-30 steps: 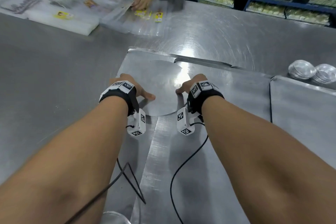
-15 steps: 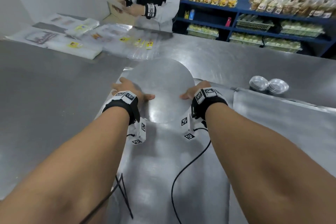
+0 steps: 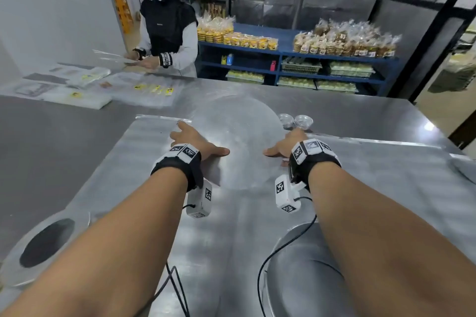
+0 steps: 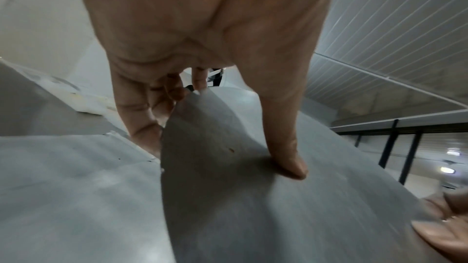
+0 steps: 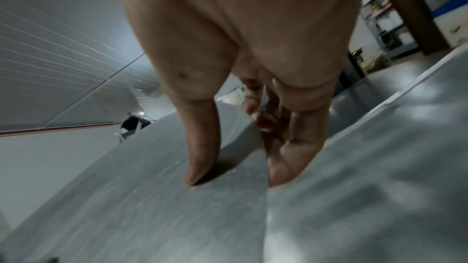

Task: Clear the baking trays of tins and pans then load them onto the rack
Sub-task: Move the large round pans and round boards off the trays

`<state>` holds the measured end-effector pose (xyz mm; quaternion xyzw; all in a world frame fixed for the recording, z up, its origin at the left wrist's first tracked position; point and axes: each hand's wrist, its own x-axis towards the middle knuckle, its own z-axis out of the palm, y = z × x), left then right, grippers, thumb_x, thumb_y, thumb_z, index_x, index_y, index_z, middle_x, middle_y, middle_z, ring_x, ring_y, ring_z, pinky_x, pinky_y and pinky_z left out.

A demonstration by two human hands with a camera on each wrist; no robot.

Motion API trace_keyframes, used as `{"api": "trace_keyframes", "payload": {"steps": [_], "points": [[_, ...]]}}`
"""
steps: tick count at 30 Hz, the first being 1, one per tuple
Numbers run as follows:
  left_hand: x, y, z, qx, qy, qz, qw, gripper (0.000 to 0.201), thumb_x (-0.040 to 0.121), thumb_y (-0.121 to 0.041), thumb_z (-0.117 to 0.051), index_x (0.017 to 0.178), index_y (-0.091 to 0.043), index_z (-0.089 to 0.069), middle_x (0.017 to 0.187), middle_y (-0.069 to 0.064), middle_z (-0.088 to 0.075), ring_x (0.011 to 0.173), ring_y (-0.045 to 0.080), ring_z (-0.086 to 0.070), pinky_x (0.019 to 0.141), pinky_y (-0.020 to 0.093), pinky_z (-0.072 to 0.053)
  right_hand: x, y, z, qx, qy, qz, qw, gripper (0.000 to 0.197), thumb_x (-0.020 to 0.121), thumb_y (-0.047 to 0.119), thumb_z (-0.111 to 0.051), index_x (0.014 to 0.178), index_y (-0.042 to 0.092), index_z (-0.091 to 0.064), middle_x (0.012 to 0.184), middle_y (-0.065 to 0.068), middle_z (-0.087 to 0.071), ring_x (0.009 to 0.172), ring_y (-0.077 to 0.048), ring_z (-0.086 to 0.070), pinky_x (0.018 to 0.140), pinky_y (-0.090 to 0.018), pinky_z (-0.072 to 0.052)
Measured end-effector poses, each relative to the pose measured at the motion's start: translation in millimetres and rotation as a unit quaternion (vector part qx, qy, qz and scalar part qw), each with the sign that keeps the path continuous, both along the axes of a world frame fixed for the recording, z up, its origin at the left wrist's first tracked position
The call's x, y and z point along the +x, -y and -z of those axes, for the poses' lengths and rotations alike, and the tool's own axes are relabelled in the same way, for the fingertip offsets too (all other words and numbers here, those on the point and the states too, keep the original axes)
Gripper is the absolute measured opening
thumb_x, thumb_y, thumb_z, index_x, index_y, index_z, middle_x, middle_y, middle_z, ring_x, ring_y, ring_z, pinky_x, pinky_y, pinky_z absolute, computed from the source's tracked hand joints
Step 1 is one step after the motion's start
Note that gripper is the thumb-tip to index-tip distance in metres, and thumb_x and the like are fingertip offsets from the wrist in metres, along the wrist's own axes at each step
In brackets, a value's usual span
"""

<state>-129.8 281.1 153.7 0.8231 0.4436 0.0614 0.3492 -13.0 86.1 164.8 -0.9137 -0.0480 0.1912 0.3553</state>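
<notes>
Both grips, left hand & right hand, pinch the round flat silver metal pan at opp. rims, thumbs on top; looks thin, stiff, light, prob. slippery.

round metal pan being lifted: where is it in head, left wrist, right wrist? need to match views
Head: round pan centre, between left hand and right hand.
Left wrist: grey disc lower centre-right, thumb on top, fingers under the edge.
Right wrist: disc lower left, thumb on top.
Shared landmark: flat baking tray beneath.
</notes>
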Motion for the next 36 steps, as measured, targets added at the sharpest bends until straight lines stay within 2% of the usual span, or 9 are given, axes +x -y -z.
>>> {"api": "trace_keyframes", "payload": {"steps": [4, 9, 13, 17, 21, 24, 28, 32, 36], "points": [[-9, 59, -6, -0.002, 0.041, 0.098, 0.994, 0.113, 0.054, -0.049, -0.096, 0.141, -0.021, -0.030, 0.131, 0.010, -0.048, 0.118, 0.037, -0.055, 0.094, 0.043, -0.050, -18, 86, 1, 0.032, -0.008, 0.021, 0.999, 0.085, 0.054, 0.017, -0.095, 0.123, 0.018, -0.046, 0.106, -0.006, -0.066, 0.086, -0.031, -0.071, 0.070, -0.055, -0.061], [-11, 125, -15, 0.038, 0.057, 0.158, 0.985, 0.068, 0.069, -0.052, -0.086, 0.110, -0.015, -0.047, 0.110, 0.006, -0.058, 0.091, 0.024, -0.054, 0.058, 0.029, -0.037, -33, 179, 18, -0.004, -0.002, 0.008, 1.000, 0.062, 0.053, 0.027, -0.096, 0.107, 0.020, -0.065, 0.096, -0.005, -0.075, 0.083, -0.027, -0.073, 0.076, -0.044, -0.061], [-14, 166, -8, 0.050, 0.021, 0.219, 0.974, 0.066, 0.066, -0.042, -0.091, 0.110, -0.018, -0.050, 0.110, 0.004, -0.057, 0.092, 0.022, -0.052, 0.071, 0.031, -0.040, -48, 231, 32, -0.002, -0.014, 0.043, 0.999, 0.043, 0.081, 0.038, -0.078, 0.109, 0.007, -0.070, 0.105, -0.014, -0.072, 0.095, -0.034, -0.071, 0.085, -0.042, -0.059], [-25, 192, 12, 0.097, -0.035, 0.310, 0.945, 0.081, 0.060, -0.035, -0.095, 0.127, -0.022, -0.052, 0.112, -0.001, -0.056, 0.096, 0.021, -0.054, 0.076, 0.027, -0.044, -63, 270, 40, 0.025, -0.057, 0.062, 0.996, 0.039, 0.080, 0.031, -0.080, 0.109, 0.008, -0.068, 0.097, -0.012, -0.071, 0.074, -0.025, -0.071, 0.055, -0.029, -0.058], [-28, 213, 28, 0.106, -0.064, 0.351, 0.928, 0.072, 0.076, -0.044, -0.085, 0.135, -0.016, -0.054, 0.131, 0.006, -0.058, 0.118, 0.027, -0.057, 0.086, 0.030, -0.046, -82, 294, 43, 0.036, -0.075, 0.052, 0.995, 0.032, 0.077, 0.014, -0.083, 0.103, 0.011, -0.065, 0.085, -0.010, -0.067, 0.068, -0.026, -0.068, 0.066, -0.043, -0.062], [-28, 219, 38, 0.103, -0.073, 0.348, 0.929, 0.056, 0.081, -0.048, -0.079, 0.122, -0.011, -0.067, 0.124, 0.007, -0.064, 0.115, 0.029, -0.061, 0.089, 0.032, -0.049, -92, 307, 46, 0.080, -0.118, 0.049, 0.989, 0.023, 0.078, -0.004, -0.078, 0.094, 0.006, -0.064, 0.062, -0.012, -0.064, 0.043, -0.022, -0.060, 0.044, -0.032, -0.053], [-33, 217, 52, 0.065, -0.086, 0.333, 0.937, 0.030, 0.068, -0.040, -0.088, 0.083, -0.016, -0.079, 0.089, 0.004, -0.075, 0.088, 0.023, -0.071, 0.071, 0.029, -0.057, -99, 311, 54, 0.088, -0.134, 0.023, 0.987, 0.023, 0.073, -0.006, -0.081, 0.089, -0.001, -0.065, 0.063, -0.017, -0.064, 0.047, -0.024, -0.060, 0.050, -0.034, -0.056], [-40, 218, 59, 0.048, -0.097, 0.341, 0.934, 0.033, 0.068, -0.040, -0.089, 0.083, -0.012, -0.080, 0.088, 0.007, -0.076, 0.085, 0.022, -0.071, 0.069, 0.029, -0.053, -100, 315, 61, 0.058, -0.175, -0.017, 0.983, 0.034, 0.067, 0.000, -0.085, 0.092, -0.009, -0.064, 0.090, -0.031, -0.071, 0.072, -0.038, -0.072, 0.073, -0.054, -0.060], [-42, 220, 58, 0.031, -0.080, 0.361, 0.929, 0.015, 0.068, -0.026, -0.090, 0.079, -0.019, -0.083, 0.085, -0.001, -0.078, 0.087, 0.016, -0.072, 0.075, 0.026, -0.056, -106, 315, 61, 0.029, -0.183, -0.046, 0.982, 0.056, 0.062, 0.004, -0.086, 0.106, -0.013, -0.057, 0.096, -0.030, -0.070, 0.084, -0.037, -0.071, 0.079, -0.055, -0.059]]}}
